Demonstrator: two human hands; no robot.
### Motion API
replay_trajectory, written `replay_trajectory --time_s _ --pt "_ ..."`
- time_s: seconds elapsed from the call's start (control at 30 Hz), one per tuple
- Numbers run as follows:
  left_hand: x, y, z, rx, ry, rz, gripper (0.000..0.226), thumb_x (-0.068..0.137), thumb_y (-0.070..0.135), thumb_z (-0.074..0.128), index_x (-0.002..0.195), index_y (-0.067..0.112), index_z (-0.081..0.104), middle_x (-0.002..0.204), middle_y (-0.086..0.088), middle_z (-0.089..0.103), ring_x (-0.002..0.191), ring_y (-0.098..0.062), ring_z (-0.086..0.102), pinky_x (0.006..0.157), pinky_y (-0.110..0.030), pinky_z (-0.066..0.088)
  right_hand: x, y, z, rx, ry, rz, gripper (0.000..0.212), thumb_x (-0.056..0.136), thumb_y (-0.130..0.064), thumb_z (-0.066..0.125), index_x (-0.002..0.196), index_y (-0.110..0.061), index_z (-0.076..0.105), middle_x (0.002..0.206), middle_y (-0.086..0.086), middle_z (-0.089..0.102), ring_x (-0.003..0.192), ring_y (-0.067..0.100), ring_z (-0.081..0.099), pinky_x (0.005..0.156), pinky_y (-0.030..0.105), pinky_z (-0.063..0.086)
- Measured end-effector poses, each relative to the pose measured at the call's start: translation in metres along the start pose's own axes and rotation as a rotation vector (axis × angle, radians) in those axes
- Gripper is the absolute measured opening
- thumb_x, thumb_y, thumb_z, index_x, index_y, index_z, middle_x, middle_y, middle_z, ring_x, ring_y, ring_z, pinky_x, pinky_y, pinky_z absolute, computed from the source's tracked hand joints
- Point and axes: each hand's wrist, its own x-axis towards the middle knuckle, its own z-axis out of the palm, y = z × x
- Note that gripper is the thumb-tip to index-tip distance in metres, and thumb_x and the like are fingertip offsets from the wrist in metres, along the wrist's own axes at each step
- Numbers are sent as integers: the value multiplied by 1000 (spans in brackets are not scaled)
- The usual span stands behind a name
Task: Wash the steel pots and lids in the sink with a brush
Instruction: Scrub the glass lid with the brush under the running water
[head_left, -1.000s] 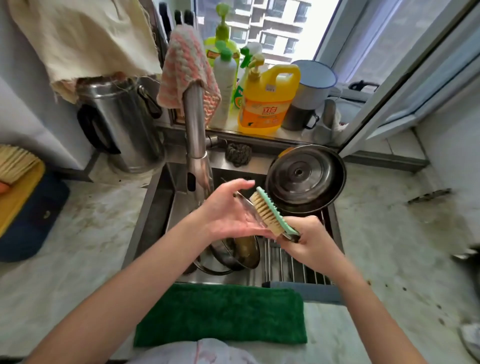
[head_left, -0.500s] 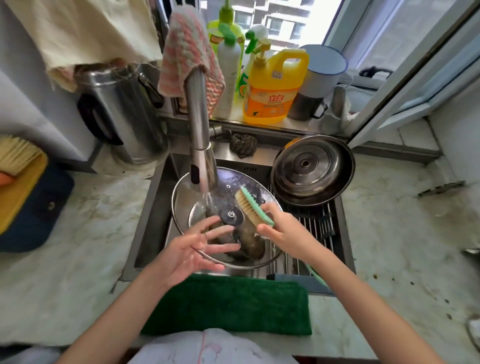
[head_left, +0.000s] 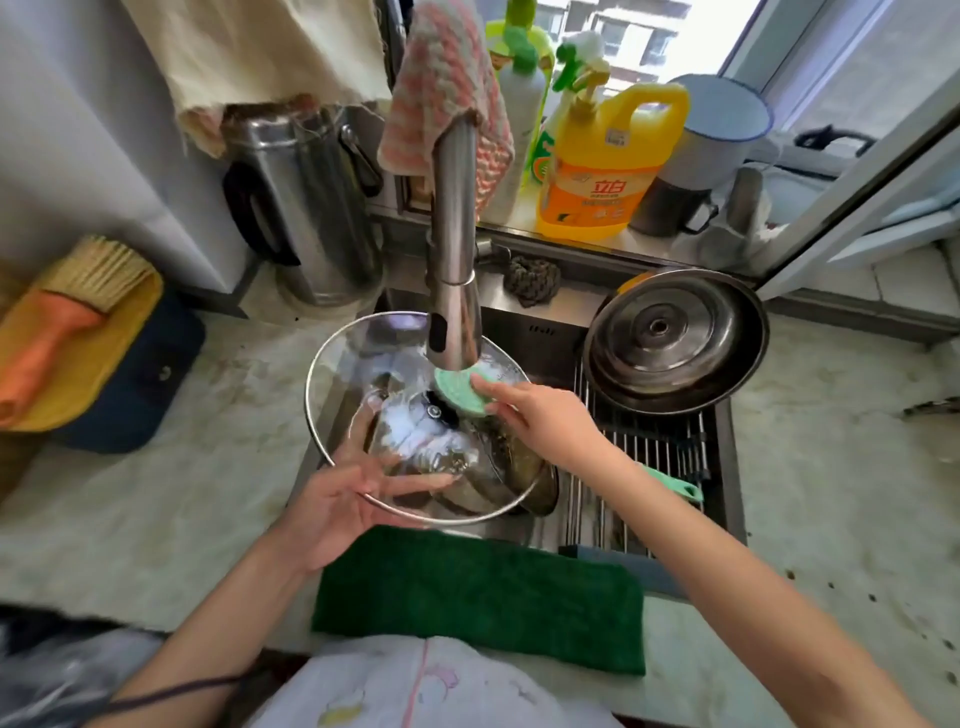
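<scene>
A round glass lid (head_left: 353, 364) with a steel rim tilts over the sink under the running faucet (head_left: 454, 234). My left hand (head_left: 332, 499) supports its near rim with straight, spread fingers. My right hand (head_left: 540, 415) grips a green brush (head_left: 460, 395), whose head is pressed down on the lid beside the dark knob (head_left: 434, 411). The brush's handle end (head_left: 678, 487) sticks out beyond my forearm. Steel cookware (head_left: 524, 467) lies beneath the glass lid, mostly hidden. A steel lid (head_left: 654, 332) sits inside a dark pan (head_left: 748, 343) at the sink's back right.
A drying rack (head_left: 649, 457) spans the sink's right half. A green cloth (head_left: 483, 592) covers the front edge. Detergent bottles (head_left: 597, 171), an enamel mug (head_left: 711, 130) and a scourer (head_left: 532, 278) stand behind. A steel kettle (head_left: 306, 208) and a yellow dustpan (head_left: 83, 353) are on the left.
The glass lid came up out of the sink and now lies under the water. My right hand turned the brush bristles-down onto it and moved toward the faucet. My left hand shifted to the near rim.
</scene>
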Motion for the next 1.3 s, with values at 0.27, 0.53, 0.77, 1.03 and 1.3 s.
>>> replay_trajectory --time_s 0.27,0.53,0.77,1.03,1.3 --pt "9 13 -2 146 136 64 151 33 19 86 145 1 -15 84 -15 72 83 -28 72 59 -48 57 -33 -25 2 90 -195 -28 41 98 -44 42 139 -43 40 103 -5 72 80 17 66 62 31 47" --pt "26 12 6 132 105 53 109 60 -3 61 152 25 10 131 -22 55 91 -36 69 60 -52 58 -16 -64 1 193 -114 -23 41 98 -45 41 138 -40 42 94 2 72 73 17 63 61 26 37" --pt "20 11 14 154 -18 -7 85 68 -9 42 141 34 34 129 -16 59 102 -43 64 66 -56 56 6 -57 9 412 8 51 36 94 -31 56 130 -31 57 101 -1 73 87 15 67 71 31 51" --pt "17 8 3 142 -111 -61 103 59 -4 59 143 44 25 137 -16 52 107 -46 61 66 -54 58 17 -46 9 362 40 232 36 95 -37 51 131 -42 50 105 4 72 92 20 67 73 30 47" --pt "9 12 0 166 65 55 108 69 -5 63 152 27 2 108 -11 70 84 -33 71 66 -58 52 -30 3 -18 52 -184 249 53 90 -50 53 140 -47 35 114 -1 69 93 15 64 73 31 47"
